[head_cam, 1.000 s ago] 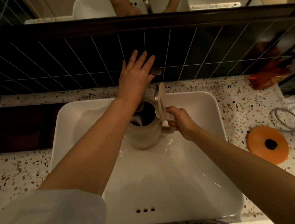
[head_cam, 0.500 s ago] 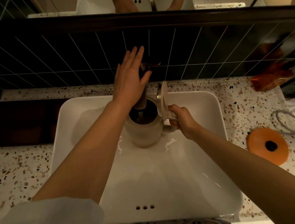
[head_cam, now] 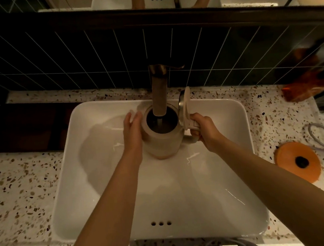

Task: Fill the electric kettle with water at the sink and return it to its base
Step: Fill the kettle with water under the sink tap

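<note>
A pale electric kettle (head_cam: 163, 144) stands upright inside the white sink (head_cam: 232, 210), its lid (head_cam: 184, 106) flipped up on the right. The bronze faucet (head_cam: 159, 92) reaches over the kettle's open mouth, and a stream of water runs down into it. My right hand (head_cam: 203, 131) is closed around the kettle's handle. My left hand (head_cam: 133, 131) lies flat against the kettle's left side, fingers together. The orange round kettle base (head_cam: 298, 163) sits on the counter to the right of the sink.
A terrazzo counter (head_cam: 17, 188) surrounds the sink. A grey coiled cord (head_cam: 320, 136) lies behind the base. An orange-brown object (head_cam: 307, 86) is blurred at the back right. Dark tiled wall (head_cam: 75, 61) and a mirror ledge rise behind the faucet.
My left hand has come down from the faucet lever to the kettle's left side. The faucet is now uncovered and water flows into the kettle. My right hand keeps the handle.
</note>
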`<state>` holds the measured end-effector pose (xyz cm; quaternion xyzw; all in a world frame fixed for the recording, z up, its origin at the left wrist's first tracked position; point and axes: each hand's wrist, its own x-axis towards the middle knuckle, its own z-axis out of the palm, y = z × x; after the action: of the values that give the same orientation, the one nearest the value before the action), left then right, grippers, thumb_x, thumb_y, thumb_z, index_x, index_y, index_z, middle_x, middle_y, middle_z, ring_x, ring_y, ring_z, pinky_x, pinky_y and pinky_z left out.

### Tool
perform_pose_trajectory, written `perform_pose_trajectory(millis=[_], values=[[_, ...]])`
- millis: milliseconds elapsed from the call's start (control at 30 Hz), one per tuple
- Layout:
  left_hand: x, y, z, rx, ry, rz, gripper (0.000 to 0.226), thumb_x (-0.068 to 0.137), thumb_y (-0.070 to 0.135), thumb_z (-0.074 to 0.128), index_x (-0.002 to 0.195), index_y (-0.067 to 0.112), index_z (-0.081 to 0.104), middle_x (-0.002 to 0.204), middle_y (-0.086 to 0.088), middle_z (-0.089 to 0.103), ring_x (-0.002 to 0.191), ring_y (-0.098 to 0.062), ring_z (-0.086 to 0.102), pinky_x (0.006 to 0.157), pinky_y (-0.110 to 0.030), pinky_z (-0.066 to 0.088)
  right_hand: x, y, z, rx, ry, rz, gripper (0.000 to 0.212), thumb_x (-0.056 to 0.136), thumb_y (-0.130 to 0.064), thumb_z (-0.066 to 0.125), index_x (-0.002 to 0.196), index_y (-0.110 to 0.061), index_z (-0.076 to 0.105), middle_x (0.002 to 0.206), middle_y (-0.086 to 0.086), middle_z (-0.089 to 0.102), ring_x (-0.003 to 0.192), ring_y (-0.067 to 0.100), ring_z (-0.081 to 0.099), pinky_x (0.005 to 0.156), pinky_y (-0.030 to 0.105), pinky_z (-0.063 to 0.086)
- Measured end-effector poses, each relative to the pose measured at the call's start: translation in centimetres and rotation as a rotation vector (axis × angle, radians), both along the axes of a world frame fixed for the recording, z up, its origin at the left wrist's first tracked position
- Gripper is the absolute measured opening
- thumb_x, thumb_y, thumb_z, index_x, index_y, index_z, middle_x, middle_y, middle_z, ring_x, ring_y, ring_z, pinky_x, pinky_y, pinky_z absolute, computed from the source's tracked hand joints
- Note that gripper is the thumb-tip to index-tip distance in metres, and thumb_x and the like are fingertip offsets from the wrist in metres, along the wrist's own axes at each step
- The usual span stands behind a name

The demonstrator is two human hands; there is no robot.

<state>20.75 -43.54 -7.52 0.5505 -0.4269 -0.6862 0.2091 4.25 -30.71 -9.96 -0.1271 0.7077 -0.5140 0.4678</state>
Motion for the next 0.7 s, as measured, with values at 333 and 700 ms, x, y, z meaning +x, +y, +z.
perform_pose_trajectory(millis=[333, 700], values=[[0.7, 0.7, -1.3, -0.047, -0.008, -0.11, 0.046, 0.093, 0.046, 0.053, 0.131, 0.02, 0.061, 0.121, 0.003, 0.069, 0.112, -0.011, 0.061, 0.093, -0.026, 0.046, 0.5, 0.3, -0.3, -0.036, 0.047, 0.041, 0.036, 0.085, -0.036, 0.045, 0.075, -0.003, 0.056, 0.044, 0.002, 0.041, 0.043, 0.012, 0.039, 0.052, 0.026, 0.034], [0.1, 1.0, -1.0, -0.077, -0.024, -0.05, 0.031, 0.093, 0.044, 0.054, 0.114, 0.025, 0.067, 0.108, 0.008, 0.071, 0.103, -0.006, 0.063, 0.082, -0.023, 0.047, 0.5, 0.5, -0.6, -0.027, 0.035, 0.037, 0.039, 0.08, -0.039, 0.046, 0.076, -0.002, 0.057, 0.044, 0.003, 0.04, 0.044, 0.013, 0.038, 0.052, 0.027, 0.033]])
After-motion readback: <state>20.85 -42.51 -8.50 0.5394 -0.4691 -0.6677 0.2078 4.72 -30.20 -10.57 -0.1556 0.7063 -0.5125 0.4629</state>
